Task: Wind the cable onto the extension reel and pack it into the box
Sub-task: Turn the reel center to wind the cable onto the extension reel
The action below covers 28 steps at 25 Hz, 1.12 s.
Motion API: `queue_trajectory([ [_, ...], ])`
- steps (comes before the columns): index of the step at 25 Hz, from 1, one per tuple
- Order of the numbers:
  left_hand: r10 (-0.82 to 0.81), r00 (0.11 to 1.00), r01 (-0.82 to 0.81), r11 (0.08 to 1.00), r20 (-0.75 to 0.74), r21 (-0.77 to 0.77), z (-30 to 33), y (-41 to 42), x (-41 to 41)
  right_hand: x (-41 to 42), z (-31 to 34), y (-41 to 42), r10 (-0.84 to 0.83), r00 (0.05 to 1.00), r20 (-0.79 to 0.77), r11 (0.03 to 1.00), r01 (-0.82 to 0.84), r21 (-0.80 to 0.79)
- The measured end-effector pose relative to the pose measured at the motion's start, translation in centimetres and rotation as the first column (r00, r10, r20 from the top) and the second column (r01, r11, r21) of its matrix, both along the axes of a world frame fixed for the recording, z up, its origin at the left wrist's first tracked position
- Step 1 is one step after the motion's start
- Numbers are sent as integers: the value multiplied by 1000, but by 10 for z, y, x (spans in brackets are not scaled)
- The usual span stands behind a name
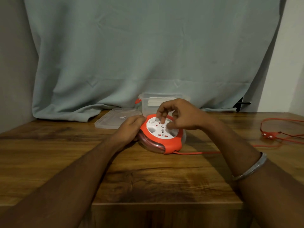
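Lying flat near the middle of the wooden tabletop (pixel 164 175), the round reel (pixel 162 134) shows its white socket face inside an orange rim, with turns of red cable visible through its clear side. The left hand (pixel 130 129) grips the reel's left edge, fingers curled over the orange rim. The right hand (pixel 179 116) hangs over the socket face with its fingers bent, one fingertip pressed down into a recess on the white disc; the grip of this hand closes on nothing. A metal bangle (pixel 251 168) sits on the right forearm. From the reel's near right side the red cable (pixel 197 153) runs out along the tabletop to the right, ending in loose loops with the plug (pixel 268 134) lying well apart from the reel. Just behind the reel stands the clear plastic box (pixel 148 102), open, with an orange latch on its left end. Its clear lid (pixel 115 119) lies flat on the tabletop to the left of the box. A grey-green curtain (pixel 148 46) hangs behind.
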State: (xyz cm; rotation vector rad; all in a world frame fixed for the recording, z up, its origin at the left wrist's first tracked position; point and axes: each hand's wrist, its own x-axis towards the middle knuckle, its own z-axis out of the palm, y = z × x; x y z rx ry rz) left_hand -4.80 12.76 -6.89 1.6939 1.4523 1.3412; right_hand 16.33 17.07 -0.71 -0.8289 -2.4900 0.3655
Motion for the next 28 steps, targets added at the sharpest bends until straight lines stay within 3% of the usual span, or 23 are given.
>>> queue_trajectory([
  [8,-12,1000,12,1000,3,6,0,0,0,16,1,16,-38,990,135,994,51,-94],
  [12,12,1000,-12,1000,19,-9,2,-5,4,14,-3,12,-57,994,97,994,65,-88],
  [20,38,999,-38,999,21,9,2,-3,0,1,-7,4,-108,988,113,990,97,100],
  [28,2,1000,-2,1000,11,-5,-1,1,0,-13,-8,-4,-217,965,146,966,190,177],
])
